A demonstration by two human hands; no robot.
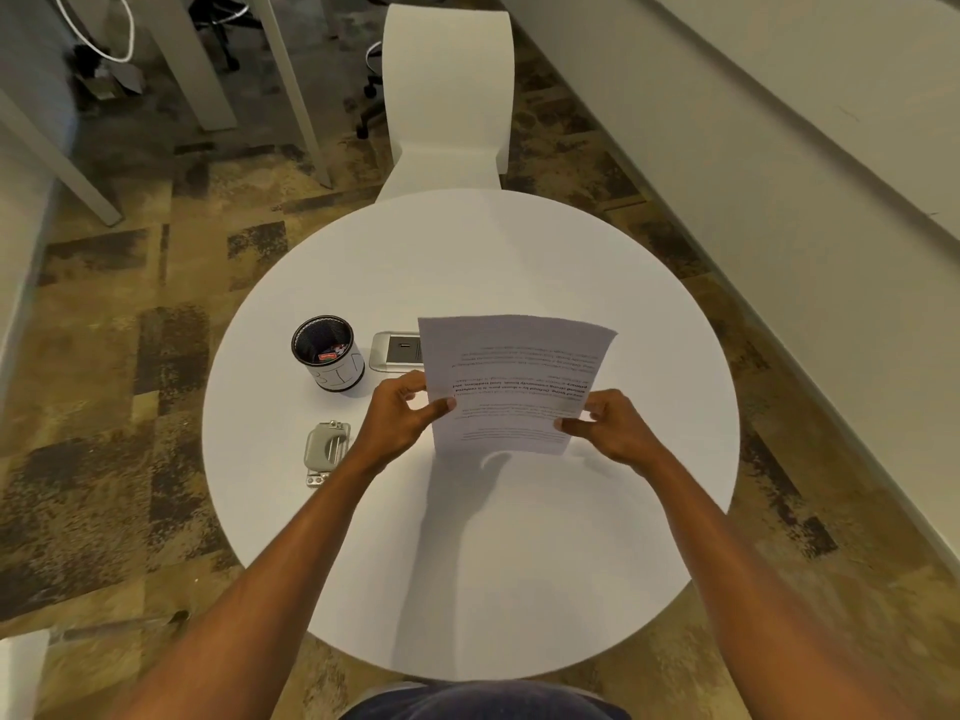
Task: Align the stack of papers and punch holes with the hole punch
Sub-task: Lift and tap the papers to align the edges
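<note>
Near the middle of the frame both hands hold the stack of papers (511, 381) upright above the round white table (519, 589): the left hand (402, 415) pinches the stack's left edge between thumb and fingers, and the right hand (605, 426) is closed on its right edge in the same way. The bottom edge appears to hang just above the tabletop, casting a shadow below it; whether it touches the table cannot be told. The sheets look fairly even along the sides, so the aligning step seems under way or nearly done, while the punching is judged not yet begun: the grey metal hole punch (326, 452) lies untouched on the table at centre left, just beside the left wrist and apart from the papers. Still to do, by this reading, are seating the stack's edge in the punch and pressing it down. The page carries several lines of print, upside down from this view and too blurred to read. Further up the frame at centre left stands a black mesh cup (327, 351) with a white label bearing large hand-drawn letters that seem to read "BIN", and a small red-labelled item lies inside, its wording illegible. A silver power outlet plate (397, 350), set in the table, shows beside the cup, partly hidden by the papers.
</note>
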